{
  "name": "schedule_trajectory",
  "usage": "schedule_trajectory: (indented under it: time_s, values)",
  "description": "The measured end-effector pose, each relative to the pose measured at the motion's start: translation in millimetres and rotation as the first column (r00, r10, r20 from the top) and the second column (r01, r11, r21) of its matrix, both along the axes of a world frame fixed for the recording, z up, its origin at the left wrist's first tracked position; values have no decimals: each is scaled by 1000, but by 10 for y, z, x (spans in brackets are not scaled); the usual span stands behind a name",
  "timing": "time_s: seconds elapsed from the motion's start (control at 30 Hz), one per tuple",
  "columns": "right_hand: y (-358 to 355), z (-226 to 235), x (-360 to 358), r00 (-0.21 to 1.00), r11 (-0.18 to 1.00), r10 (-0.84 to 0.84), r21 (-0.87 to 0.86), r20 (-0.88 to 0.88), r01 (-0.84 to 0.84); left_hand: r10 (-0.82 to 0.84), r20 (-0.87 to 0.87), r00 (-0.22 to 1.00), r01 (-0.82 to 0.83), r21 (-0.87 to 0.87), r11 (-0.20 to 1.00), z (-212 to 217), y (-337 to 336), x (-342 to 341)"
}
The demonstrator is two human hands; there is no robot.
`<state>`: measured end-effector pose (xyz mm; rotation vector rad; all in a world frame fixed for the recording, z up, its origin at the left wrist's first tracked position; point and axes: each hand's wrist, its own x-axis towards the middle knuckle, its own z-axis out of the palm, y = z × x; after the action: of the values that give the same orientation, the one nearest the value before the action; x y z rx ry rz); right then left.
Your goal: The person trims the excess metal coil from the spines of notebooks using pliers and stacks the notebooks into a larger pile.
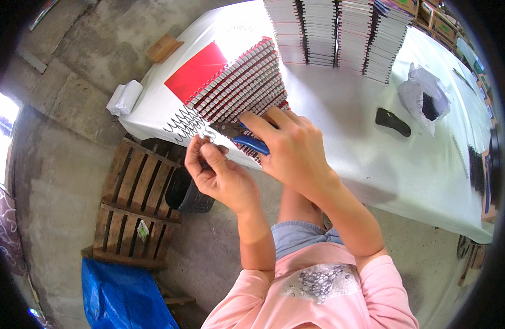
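In my right hand (293,145) are pliers (251,145) with blue handles, their dark jaws pointing left at the ends of the binding coils. The fingers of my left hand (225,175) are closed, thumb against fingertips, around the end of a spiral binding coil just below the jaws; the fingers partly hide it. Between the hands and the far edge lies a slanted row of spiral-bound notebooks (247,79), pale coils along their spines. Long dark coil tails (182,125) stick out past their lower left end. A red cover (196,71) lies flat beside them.
Tall stacks of spiral-bound notebooks (318,33) stand at the back of the white-covered table (340,126). Rightward lie a black object (393,122), a white bag (414,93) and dark coils (475,170). A wooden pallet (134,203), black bin (197,198) and blue tarp (123,296) are at lower left.
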<state>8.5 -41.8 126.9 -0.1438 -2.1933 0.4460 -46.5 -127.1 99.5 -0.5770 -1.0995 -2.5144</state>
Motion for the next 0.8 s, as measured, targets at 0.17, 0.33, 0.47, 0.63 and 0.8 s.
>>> schedule_trajectory:
  time_s: [0.17,0.33,0.47,0.63,0.8]
  values:
    - [34,6,-10,1000,1000,7,-9,-29,-7,396,-52,917,-399,-121,909,161,-36,121]
    - [25,40,60,1000,1000,-1,-28,6,2,-827,-3,562,557,740,376,72,-457,-47]
    - [40,76,112,1000,998,25,-55,-11,-26,-786,138,603,432,771,467,36,-504,-122]
    - [13,129,103,999,999,-8,-31,-32,7,-594,196,780,400,575,714,195,-468,-157]
    - [2,147,73,999,1000,-13,10,-47,14,-247,162,955,236,86,968,303,-296,-173]
